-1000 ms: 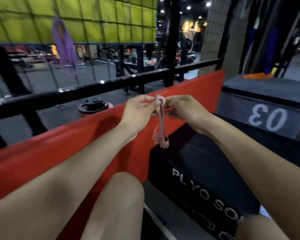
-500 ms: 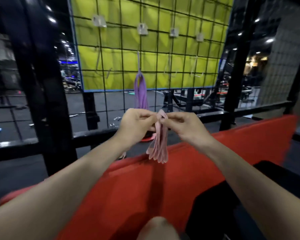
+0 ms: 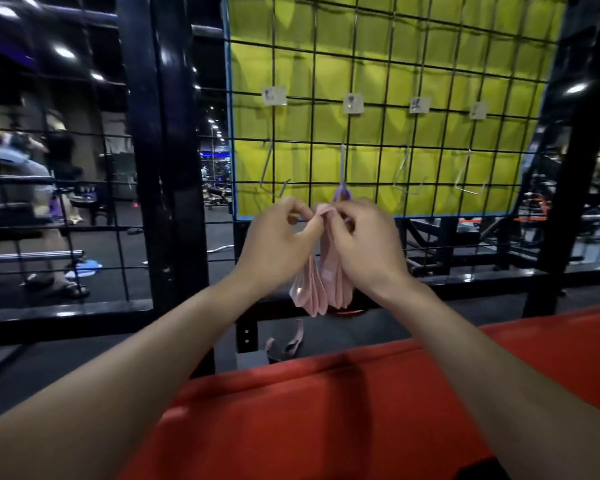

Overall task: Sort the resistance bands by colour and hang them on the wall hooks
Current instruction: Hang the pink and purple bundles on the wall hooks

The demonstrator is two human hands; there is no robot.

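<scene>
The bunch of pale pink rubbery resistance bands (image 3: 321, 282) looks smooth and matt, with a soft sheen on its looped ends. The purple elastic band (image 3: 342, 188) looks the same. The bent wire hooks (image 3: 272, 183) are bare, shiny metal. The black wire grid (image 3: 378, 74) and thick black steel post (image 3: 160, 133) carry glossy paint. The yellow-green padded panel (image 3: 326, 39) looks like matt cloth. The red pad (image 3: 326, 410) has a smooth, faintly shiny vinyl-like skin.

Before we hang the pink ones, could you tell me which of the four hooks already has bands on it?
The second hook from the left: purple bands hang there; the others are bare.
</scene>
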